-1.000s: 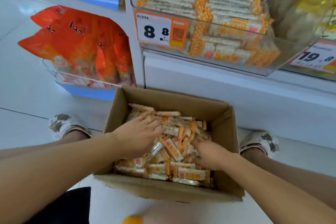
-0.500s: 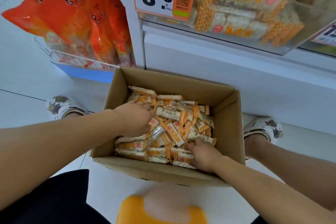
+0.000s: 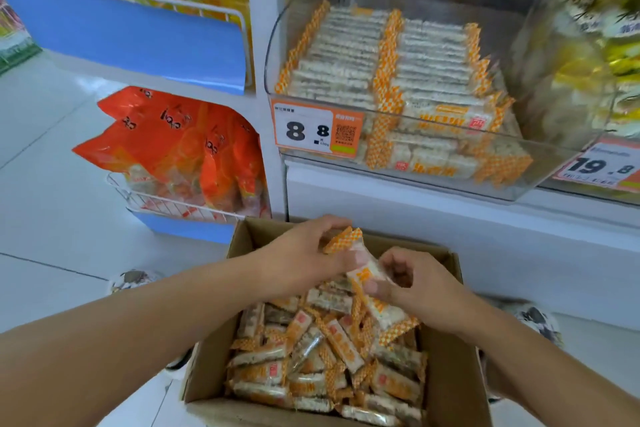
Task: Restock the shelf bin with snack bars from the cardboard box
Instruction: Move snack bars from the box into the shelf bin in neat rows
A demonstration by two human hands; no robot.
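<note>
Both hands, prev. down in the pile, now lifted w/ an orange-checked clear-wrapped snack bar (image 3: 372,282): left hand (image 3: 304,253) pinches its top end, right hand (image 3: 412,282) grips mid-body, long axis slanting up-left, above the brown cardboard box (image 3: 446,388). Clear plastic shelf bin (image 3: 398,128) lies up-ahead, slightly right; right hand nearer.

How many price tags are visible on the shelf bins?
2. One price tag, reading 8.8, is on the front of the clear bin holding snack bars. The other, reading 19.8, is on the bin to its right, cut off by the picture's edge. More may lie outside the view.
</note>
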